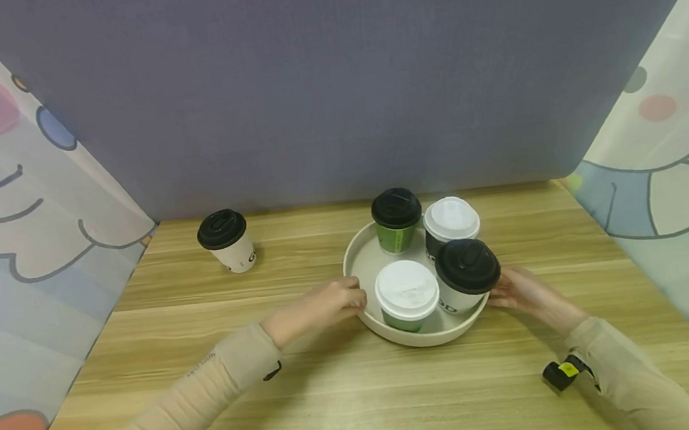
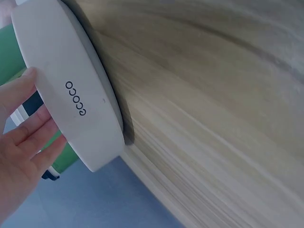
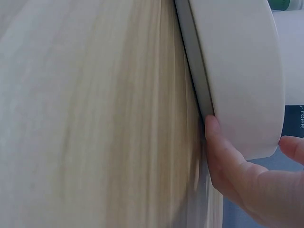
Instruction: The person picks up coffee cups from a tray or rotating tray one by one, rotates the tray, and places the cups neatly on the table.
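A round off-white tray [image 1: 362, 255] is on the wooden table, held from both sides. At its left rim my left hand [image 1: 333, 300] pinches the edge, thumb at the outside and fingers reaching over. My right hand [image 1: 521, 293] grips the opposite side; in the right wrist view its thumb is at the rim and a finger [image 3: 221, 147] is at the base edge. Standing in the tray are a green cup with black lid [image 1: 396, 220], a dark cup with white lid [image 1: 451, 220], a white cup with black lid [image 1: 467, 269] and a green cup with white lid [image 1: 407, 292].
Another white paper cup with a black lid [image 1: 230, 243] stands at the back left of the table [image 1: 313, 412]. A grey-blue panel [image 1: 332, 91] rises along the back edge, with cartoon-printed curtains [image 1: 26, 204] at the sides. A small black device [image 1: 562, 374] hangs by the right sleeve.
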The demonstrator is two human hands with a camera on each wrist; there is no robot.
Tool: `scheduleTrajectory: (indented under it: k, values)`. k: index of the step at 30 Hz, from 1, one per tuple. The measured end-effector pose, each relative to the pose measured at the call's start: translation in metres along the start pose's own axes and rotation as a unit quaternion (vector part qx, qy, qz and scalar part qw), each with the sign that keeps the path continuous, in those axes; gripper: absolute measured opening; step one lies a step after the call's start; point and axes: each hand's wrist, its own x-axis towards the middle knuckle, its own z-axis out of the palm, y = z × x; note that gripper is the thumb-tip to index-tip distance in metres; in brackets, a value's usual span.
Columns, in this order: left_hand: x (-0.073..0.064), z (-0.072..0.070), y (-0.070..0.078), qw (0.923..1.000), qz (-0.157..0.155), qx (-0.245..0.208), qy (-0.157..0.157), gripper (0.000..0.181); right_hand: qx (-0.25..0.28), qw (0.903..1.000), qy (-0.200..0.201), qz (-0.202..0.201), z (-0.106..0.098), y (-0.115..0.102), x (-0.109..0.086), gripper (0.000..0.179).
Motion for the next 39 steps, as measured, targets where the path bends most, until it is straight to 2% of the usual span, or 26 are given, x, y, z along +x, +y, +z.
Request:
scheduleTrajectory:
  k: [5,11,16,19,24,29,39]
  values:
    - [0.000,-0.003,-0.005,0.9995,-0.015,-0.012,-0.024,0.006,0.005,0.9999,-0.015,-0.006,-0.001,0.001,0.000,0.030]
    - [0.001,-0.004,-0.015,0.9988,-0.012,-0.036,-0.031,0.007,0.018,0.9995,-0.025,-0.011,0.000,0.000,0.000,0.033]
    - [0.002,-0.005,-0.024,0.9974,-0.012,-0.063,-0.032,0.008,0.031,0.9995,-0.005,-0.003,0.002,-0.003,-0.001,0.032]
    - [0.002,-0.007,-0.027,0.9956,-0.030,-0.076,-0.046,0.008,0.032,0.9994,0.009,0.004,0.002,-0.004,-0.001,0.032]
    - [0.002,-0.011,-0.029,0.9928,-0.055,-0.081,-0.068,0.008,0.022,0.9997,0.006,0.005,0.001,-0.003,0.000,0.034]
    - [0.003,-0.012,-0.029,0.9928,-0.059,-0.077,-0.071,0.006,0.015,0.9999,0.001,0.002,0.000,-0.002,0.001,0.029]
    - [0.004,-0.014,-0.023,0.9896,-0.094,-0.073,-0.080,0.016,0.016,0.9997,-0.018,-0.008,-0.002,-0.001,0.001,0.030]
